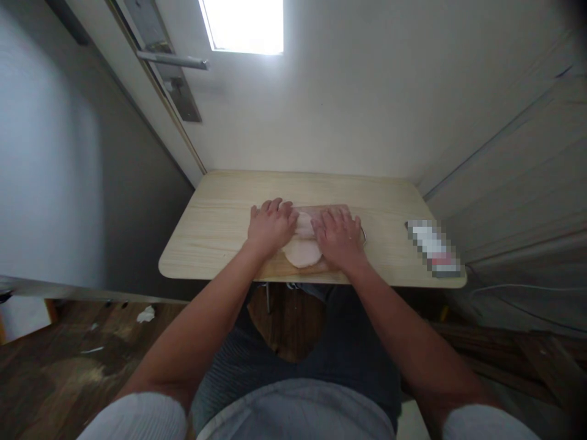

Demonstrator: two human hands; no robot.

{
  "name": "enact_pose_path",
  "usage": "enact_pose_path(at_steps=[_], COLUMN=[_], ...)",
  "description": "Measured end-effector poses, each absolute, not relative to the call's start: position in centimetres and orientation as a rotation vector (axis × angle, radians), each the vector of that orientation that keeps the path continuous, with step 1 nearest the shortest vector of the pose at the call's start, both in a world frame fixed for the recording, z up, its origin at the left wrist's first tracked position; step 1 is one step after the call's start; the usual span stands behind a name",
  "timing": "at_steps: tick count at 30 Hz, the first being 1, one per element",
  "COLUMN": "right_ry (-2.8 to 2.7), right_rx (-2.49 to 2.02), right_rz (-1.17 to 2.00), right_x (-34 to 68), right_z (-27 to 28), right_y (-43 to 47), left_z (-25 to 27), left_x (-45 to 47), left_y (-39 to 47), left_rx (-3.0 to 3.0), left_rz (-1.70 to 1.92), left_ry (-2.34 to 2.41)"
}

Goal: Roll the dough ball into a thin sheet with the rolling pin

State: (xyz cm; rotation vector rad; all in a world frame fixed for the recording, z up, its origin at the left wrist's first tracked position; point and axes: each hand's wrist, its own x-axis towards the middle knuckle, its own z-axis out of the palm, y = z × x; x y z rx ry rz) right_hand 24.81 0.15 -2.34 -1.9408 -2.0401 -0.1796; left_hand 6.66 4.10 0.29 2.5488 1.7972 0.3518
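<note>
Person seated at small wooden table point(220, 214), both arms stretched forward. Left hand point(270, 227) palm down, fingers together and lightly curled, pressing left side of pale pink cloth point(302, 250). Right hand point(340, 238) palm down, fingers slightly spread, flat on cloth's right side. Hands close, nearly touching. Cloth lies at table middle, near front edge; rounded pale part shows between wrists. Blurred flat object point(433, 247) near table's right edge, well apart from hands. Door handle point(172, 59) up at left. White scrap point(145, 315) on floor.
</note>
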Motion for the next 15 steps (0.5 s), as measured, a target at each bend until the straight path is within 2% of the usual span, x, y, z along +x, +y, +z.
enact_pose_path(at_steps=[10,15], right_ry=[-1.972,-1.991], right_rx=[-1.869,-1.873], right_rz=[-0.233,-0.222], right_x=[24.5,24.4], right_z=[-3.7,-3.4], right_y=[-8.0,-9.3], left_z=[-0.4,-0.7], left_x=[6.1,5.8], left_y=[-3.0,-3.6], left_rx=[2.538,2.539], left_rz=[0.422,0.42], left_ry=[1.795,1.768])
